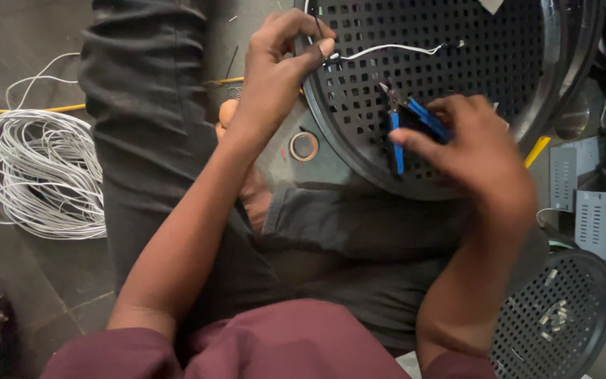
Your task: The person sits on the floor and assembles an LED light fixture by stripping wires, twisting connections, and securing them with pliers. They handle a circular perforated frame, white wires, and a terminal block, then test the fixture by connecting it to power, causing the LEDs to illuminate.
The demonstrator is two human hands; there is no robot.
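The left hand point(275, 70) pinches a white wire point(387, 49) against a black perforated grille point(450, 105). The right hand point(478, 147) grips blue-handled cutters point(405, 123) over the grille.

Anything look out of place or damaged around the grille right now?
Nothing looks damaged. The white wire lies across the black grille, pinched by the left hand; the right hand holds blue-handled pliers. A loose wire coil sprawls on the floor.

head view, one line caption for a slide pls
Left hand pinches a white wire at a black perforated grille; right hand holds blue-handled pliers.
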